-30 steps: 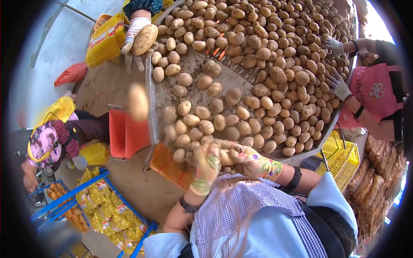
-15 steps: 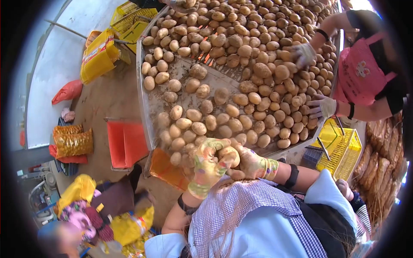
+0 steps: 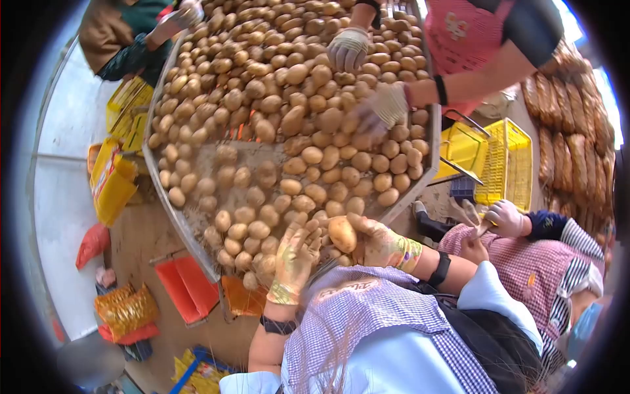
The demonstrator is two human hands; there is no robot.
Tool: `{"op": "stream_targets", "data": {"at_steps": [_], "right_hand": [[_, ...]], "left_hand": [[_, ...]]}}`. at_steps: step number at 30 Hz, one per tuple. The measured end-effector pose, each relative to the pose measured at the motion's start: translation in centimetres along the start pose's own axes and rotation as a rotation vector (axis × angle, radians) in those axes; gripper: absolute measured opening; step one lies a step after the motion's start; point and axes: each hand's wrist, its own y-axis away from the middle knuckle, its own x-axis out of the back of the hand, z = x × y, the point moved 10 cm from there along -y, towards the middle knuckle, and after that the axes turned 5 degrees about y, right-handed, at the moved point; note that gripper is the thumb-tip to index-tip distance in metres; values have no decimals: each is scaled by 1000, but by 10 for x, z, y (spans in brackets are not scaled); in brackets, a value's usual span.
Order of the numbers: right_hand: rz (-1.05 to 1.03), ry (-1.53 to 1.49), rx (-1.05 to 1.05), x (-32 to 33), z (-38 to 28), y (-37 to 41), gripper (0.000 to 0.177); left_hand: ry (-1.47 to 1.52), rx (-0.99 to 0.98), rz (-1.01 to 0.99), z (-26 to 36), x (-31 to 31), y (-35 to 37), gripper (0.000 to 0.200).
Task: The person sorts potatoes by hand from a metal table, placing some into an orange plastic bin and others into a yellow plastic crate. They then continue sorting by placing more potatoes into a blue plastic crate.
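A wide metal sorting table (image 3: 172, 211) is heaped with several brown potatoes (image 3: 275, 105). My right hand (image 3: 380, 243), in a flowered glove, grips one potato (image 3: 342, 234) at the table's near edge. My left hand (image 3: 293, 259), gloved the same way, lies with fingers spread over the potatoes just left of it, holding nothing that I can see. Both hands are at the near rim, close together.
A person in a pink apron reaches gloved hands (image 3: 377, 108) into the pile from the right. Another person (image 3: 125, 36) works at the far left corner. Yellow crates (image 3: 489, 161) stand right, red bins (image 3: 187, 289) below left, and a crouching person in checks (image 3: 525, 256) is at my right.
The view has swung left and turned. My hands have parted: the right keeps a potato, the left has spread over the pile. The pink-aproned person has moved toward the far side of the table.
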Motion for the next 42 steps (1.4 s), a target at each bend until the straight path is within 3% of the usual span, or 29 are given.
{"op": "stream_targets", "data": {"at_steps": [1, 3, 7, 9, 11, 13, 15, 17, 18, 20, 22, 23, 24, 28, 29, 30, 31, 33, 35, 37, 39, 41, 42], "right_hand": [[7, -3, 36, 10, -6, 5, 52], [-30, 285, 302, 29, -41, 21, 54], [471, -67, 435, 140, -103, 62, 20], [666, -118, 715, 178, -149, 104, 16], [354, 137, 1040, 219, -211, 137, 18], [-135, 309, 1114, 252, -268, 162, 23], [639, -108, 1352, 300, -286, 213, 33], [961, -427, 1132, 285, -259, 204, 44], [1021, 1, 1142, 285, -265, 194, 51], [897, 799, 1040, 209, -248, 140, 38], [748, 1471, 1130, 110, -206, 75, 38], [651, 1843, 1230, 68, -188, 49, 52], [645, 2064, 1014, 29, -175, 21, 63], [761, 2395, 840, 37, -156, -104, 90], [759, 2282, 695, 43, -140, -131, 89], [688, 2440, 562, 27, -111, -149, 89], [538, 2465, 600, 24, -81, -158, 90], [290, 2595, 381, 14, -26, -159, 91], [83, 2498, 357, 25, 0, -158, 92], [-26, 2481, 295, 28, 3, -145, 84], [-471, 2328, 257, 24, 18, -123, 73], [-400, 2275, 664, -9, -27, -97, 56], [-40, 2250, 617, 5, -66, -99, 51]], "left_hand": [[0, 28, -63, -5, -6, -6, 49], [-147, 52, -45, -14, -3, -11, 45], [-222, 62, 13, -17, -1, -12, 42], [-176, 106, 49, -23, 11, -13, 40], [-148, 110, 73, -24, 21, -13, 39], [-131, 95, 75, -24, 24, -11, 39], [-106, 74, 79, -23, 27, -8, 36], [-283, -29, 166, -14, 40, -5, 35], [-495, -91, 238, -3, 40, -2, 33], [-1156, -405, 308, 24, 40, 3, 42], [-1719, -719, 330, 38, 24, 15, 60], [-1744, -640, 389, 39, 40, 12, 65], [-1863, -613, 465, 41, 49, 14, 66], [-2241, -435, 543, 41, 57, 24, 74], [-2232, -424, 562, 40, 63, 28, 74], [-2177, -354, 605, 41, 78, 34, 75], [-2128, -285, 637, 42, 93, 43, 76], [-2140, -260, 691, 45, 113, 58, 74], [-1991, -458, 736, 50, 140, 73, 70], [-1944, -485, 746, 60, 142, 83, 63], [-1685, -537, 776, 70, 164, 92, 56], [-1688, -491, 827, 68, 185, 94, 56], [-1628, -604, 969, 75, 191, 104, 57]]}}
